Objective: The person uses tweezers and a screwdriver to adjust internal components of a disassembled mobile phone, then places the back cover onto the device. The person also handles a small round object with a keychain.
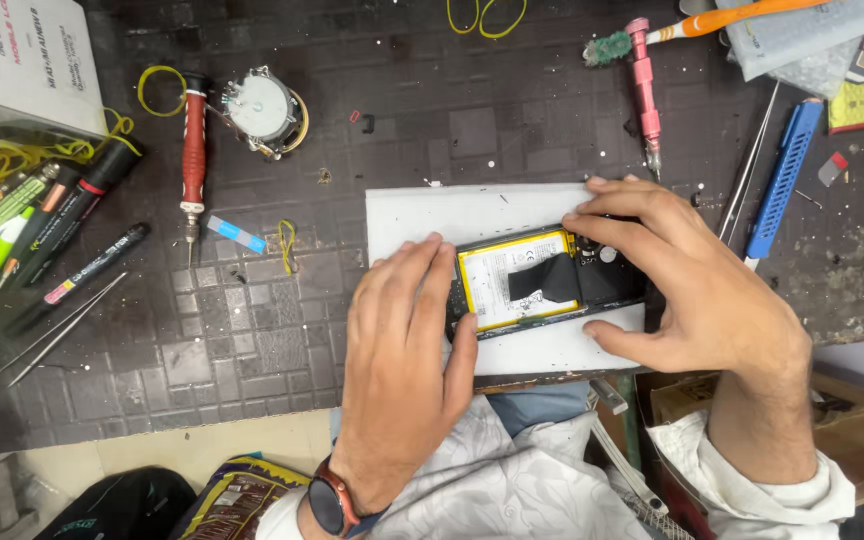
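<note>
An opened phone [542, 280] with its back removed lies on a white pad [452, 215]. Its yellow-edged battery [497, 275] shows, with a black flap [547, 278] across it. My left hand [402, 350] lies flat over the phone's left end, fingers pressed on it. My right hand [682, 275] grips the phone's right end, fingertips on the far edge and thumb on the near edge. A dark watch sits on my left wrist.
On the dark mat lie a red screwdriver [193, 150], a pink screwdriver [644, 85], a blue knife handle [784, 175], tweezers [60, 328], pens [82, 262], a round metal part [262, 108], yellow rubber bands [157, 90] and a white box [22, 60].
</note>
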